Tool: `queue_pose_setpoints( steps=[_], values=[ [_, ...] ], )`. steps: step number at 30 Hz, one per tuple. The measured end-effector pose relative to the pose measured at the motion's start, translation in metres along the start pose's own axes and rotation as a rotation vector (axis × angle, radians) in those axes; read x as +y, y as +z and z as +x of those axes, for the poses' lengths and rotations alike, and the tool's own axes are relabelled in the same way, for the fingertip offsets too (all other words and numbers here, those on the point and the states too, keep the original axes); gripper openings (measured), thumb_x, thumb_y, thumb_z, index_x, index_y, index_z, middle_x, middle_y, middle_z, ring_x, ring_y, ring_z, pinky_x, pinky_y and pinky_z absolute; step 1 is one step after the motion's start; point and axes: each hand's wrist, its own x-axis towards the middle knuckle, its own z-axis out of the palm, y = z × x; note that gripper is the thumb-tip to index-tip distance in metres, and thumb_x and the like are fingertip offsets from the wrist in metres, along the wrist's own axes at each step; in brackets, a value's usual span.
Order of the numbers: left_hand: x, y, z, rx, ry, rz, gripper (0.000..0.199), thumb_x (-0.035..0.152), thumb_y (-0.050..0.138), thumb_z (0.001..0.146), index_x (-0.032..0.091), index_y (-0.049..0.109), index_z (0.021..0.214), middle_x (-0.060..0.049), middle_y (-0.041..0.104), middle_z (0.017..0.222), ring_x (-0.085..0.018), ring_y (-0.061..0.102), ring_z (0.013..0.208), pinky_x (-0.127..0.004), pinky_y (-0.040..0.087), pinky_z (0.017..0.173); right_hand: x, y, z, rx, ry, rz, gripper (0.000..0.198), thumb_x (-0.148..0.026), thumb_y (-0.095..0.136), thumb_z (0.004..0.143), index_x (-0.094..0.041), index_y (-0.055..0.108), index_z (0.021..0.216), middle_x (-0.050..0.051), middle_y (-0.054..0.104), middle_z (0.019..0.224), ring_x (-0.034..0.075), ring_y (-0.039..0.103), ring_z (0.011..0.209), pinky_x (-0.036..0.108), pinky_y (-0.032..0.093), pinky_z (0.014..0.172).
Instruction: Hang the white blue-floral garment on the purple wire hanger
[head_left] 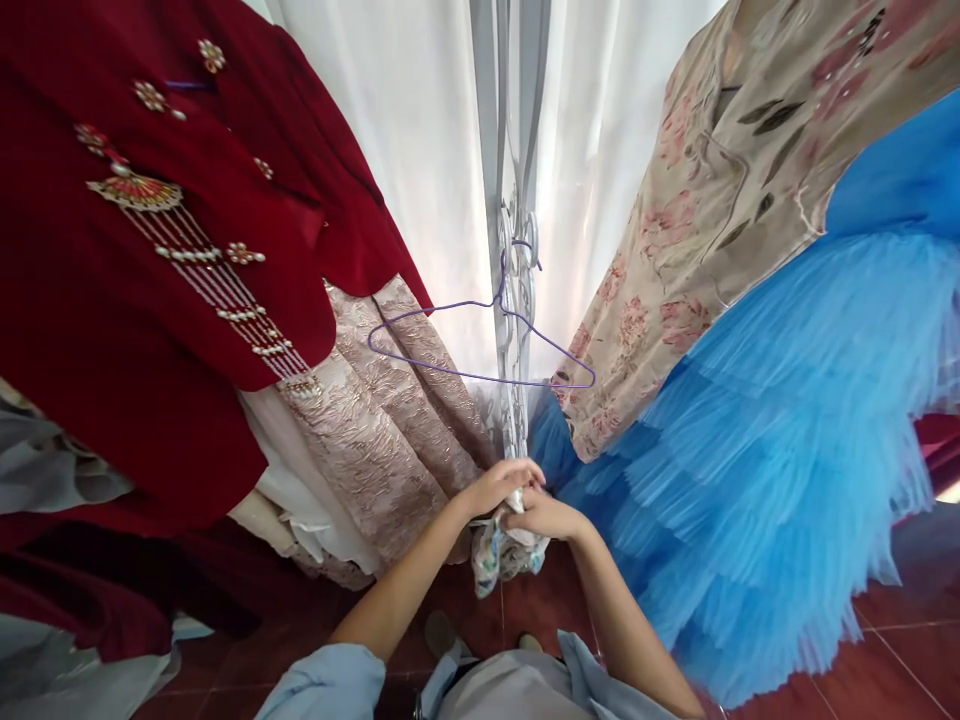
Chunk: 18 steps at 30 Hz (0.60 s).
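Observation:
Both my hands meet low in the middle of the view, around a bunched white cloth with a coloured pattern point(489, 560). My left hand point(501, 486) curls over the top of the bundle. From the other side, my right hand point(546, 514) grips it, with its fingers wrapped into the fabric. Most of the cloth hangs crumpled below my fingers, and its kind cannot be made out. Beyond my hands, a bare purple wire hanger point(480, 382) hangs from a white metal stand point(517, 330).
On the left hang a dark red jacket point(300, 210) with beaded ornaments and a pale brocade skirt point(390, 440). A beige floral garment point(645, 290) and a blue ruffled tulle dress point(735, 440) hang on the right. White curtains point(405, 120) cover the back, above a red tiled floor point(540, 590).

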Motion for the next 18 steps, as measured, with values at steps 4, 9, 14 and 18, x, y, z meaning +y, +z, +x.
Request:
queue_pose_setpoints(
  steps=[4, 9, 14, 18],
  values=[
    [-0.013, 0.0, -0.027, -0.26, -0.192, -0.203, 0.071, 0.079, 0.067, 0.071, 0.011, 0.072, 0.092, -0.007, 0.067, 0.081, -0.017, 0.059, 0.074, -0.027, 0.046, 0.072, -0.009, -0.036, -0.055, -0.199, -0.028, 0.282, 0.03, -0.037, 0.082, 0.063, -0.014, 0.067, 0.076, 0.0, 0.066, 0.071, 0.012, 0.055, 0.063, 0.024, 0.049, 0.064],
    [-0.006, 0.036, -0.066, -0.316, -0.316, -0.284, 0.054, 0.06, 0.085, 0.065, 0.014, 0.074, 0.091, -0.004, 0.069, 0.086, -0.018, 0.061, 0.082, -0.028, 0.048, 0.082, -0.001, -0.06, -0.103, 0.199, -0.078, 0.694, 0.052, -0.05, 0.086, 0.047, -0.017, 0.07, 0.084, 0.004, 0.068, 0.063, 0.019, 0.064, 0.055, 0.03, 0.055, 0.06],
    [0.017, 0.025, -0.084, -0.253, -0.385, -0.147, 0.06, 0.062, 0.086, 0.059, 0.015, 0.074, 0.093, -0.002, 0.066, 0.082, -0.015, 0.056, 0.074, -0.025, 0.046, 0.071, 0.005, -0.059, -0.125, 0.374, -0.128, 0.764, 0.061, -0.043, 0.082, 0.047, -0.019, 0.07, 0.102, 0.01, 0.074, 0.074, 0.031, 0.073, 0.066, 0.041, 0.06, 0.065],
    [0.028, -0.024, -0.083, -0.271, -0.371, 0.231, 0.04, 0.051, 0.08, 0.07, 0.015, 0.071, 0.086, 0.001, 0.061, 0.077, -0.015, 0.053, 0.073, -0.023, 0.04, 0.065, 0.009, -0.065, -0.142, 0.527, -0.113, 0.74, 0.061, -0.033, 0.082, 0.046, -0.02, 0.069, 0.104, 0.008, 0.076, 0.076, 0.035, 0.075, 0.074, 0.045, 0.061, 0.07]
  ],
)
